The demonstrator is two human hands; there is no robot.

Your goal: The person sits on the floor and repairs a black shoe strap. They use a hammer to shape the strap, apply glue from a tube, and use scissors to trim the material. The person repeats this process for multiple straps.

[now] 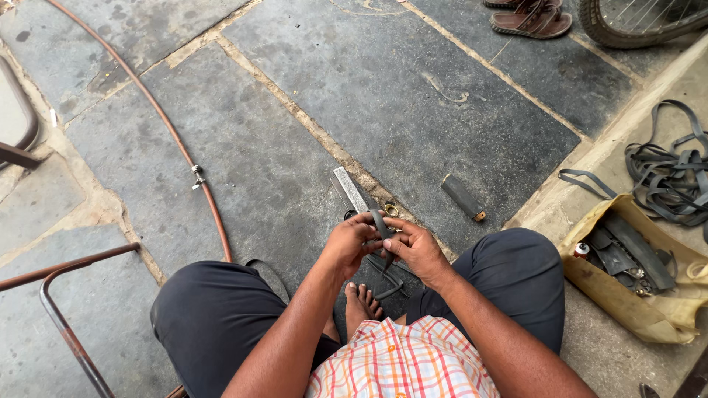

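Nearby: metal file (pixel 349 190) | flat block (pixel 463 197) | hose (pixel 177 140) | bag (pixel 640 295)

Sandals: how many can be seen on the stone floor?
2. Both brown sandals lie at the top edge, right of centre: the nearer one shows almost whole, just left of the bicycle wheel; the other is mostly cut off by the frame. More may lie outside the view.

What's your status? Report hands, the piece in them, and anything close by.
Left hand and right hand both pinching a black rubber strip. Flat metal file lies just beyond, on stone floor. Bare foot beneath hands.
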